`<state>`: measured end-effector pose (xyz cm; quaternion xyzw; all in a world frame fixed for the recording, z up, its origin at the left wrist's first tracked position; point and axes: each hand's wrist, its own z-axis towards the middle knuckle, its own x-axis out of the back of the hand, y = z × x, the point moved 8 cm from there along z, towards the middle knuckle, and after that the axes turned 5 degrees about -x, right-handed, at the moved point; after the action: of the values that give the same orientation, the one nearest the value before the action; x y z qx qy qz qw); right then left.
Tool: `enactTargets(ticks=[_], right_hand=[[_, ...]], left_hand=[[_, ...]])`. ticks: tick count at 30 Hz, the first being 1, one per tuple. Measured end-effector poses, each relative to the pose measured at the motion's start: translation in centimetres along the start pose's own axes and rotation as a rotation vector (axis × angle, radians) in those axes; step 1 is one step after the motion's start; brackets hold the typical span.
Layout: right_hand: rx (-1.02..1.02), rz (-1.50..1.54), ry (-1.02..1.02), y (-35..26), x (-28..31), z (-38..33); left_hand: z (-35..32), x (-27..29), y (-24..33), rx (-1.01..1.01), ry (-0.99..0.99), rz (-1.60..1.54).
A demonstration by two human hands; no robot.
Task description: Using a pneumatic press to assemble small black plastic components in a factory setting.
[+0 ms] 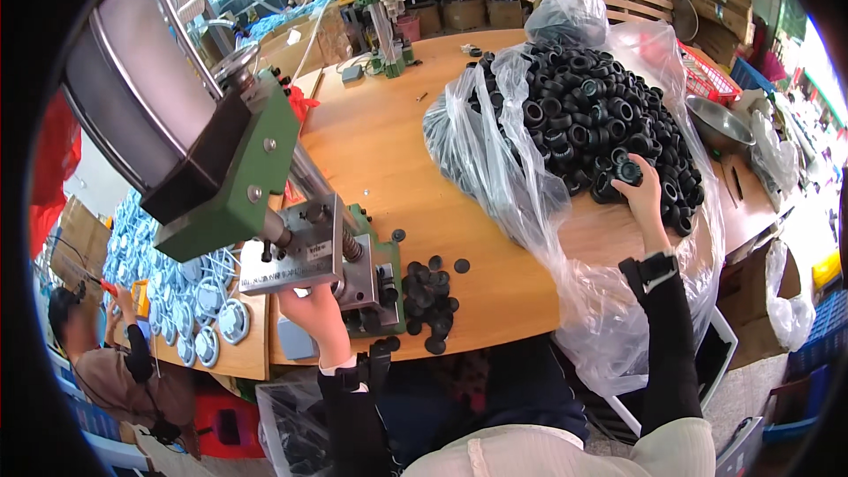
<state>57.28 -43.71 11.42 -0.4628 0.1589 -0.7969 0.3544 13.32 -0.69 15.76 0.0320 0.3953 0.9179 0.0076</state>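
My right hand (646,197) grips a black ring-shaped part (629,171) at the near right side of a large heap of similar black rings (565,110). The heap lies on and in a clear plastic bag (530,190) spread over the table. On the left, my left hand (316,316) reaches in beneath the steel block (296,256) of a green bench press (234,168). That block hides its fingers, so whether they hold anything does not show. Right of the press base lies a small pile of flat black discs (429,300).
Light-blue round parts with cords (190,291) cover the table's left side, where another person (124,362) sits working. A second press (384,26) stands at the back. A metal bowl (720,124) and a red basket (707,75) are at the right.
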Motion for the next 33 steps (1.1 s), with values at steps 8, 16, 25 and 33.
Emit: enactTargets(ticks=[8,16,25,33], right_hand=[[0.205,0.922,-0.714,-25.1,-0.4,-12.9],[0.580,0.728,-0.709,-38.2,-6.1,-21.9],[0.487,0.478,-0.888,-43.7,-9.6,-23.6],[0.403,0.717,-0.744,-38.1,-5.3,-22.5]], left_hand=[[-2.0,2.7,1.1,-0.067,-0.054,0.182],[-12.6,19.5,-6.2,0.234,0.010,0.520],[-14.8,25.7,-9.8,0.190,-0.097,0.679],[-5.8,7.0,-10.1,-0.258,-0.584,0.872]])
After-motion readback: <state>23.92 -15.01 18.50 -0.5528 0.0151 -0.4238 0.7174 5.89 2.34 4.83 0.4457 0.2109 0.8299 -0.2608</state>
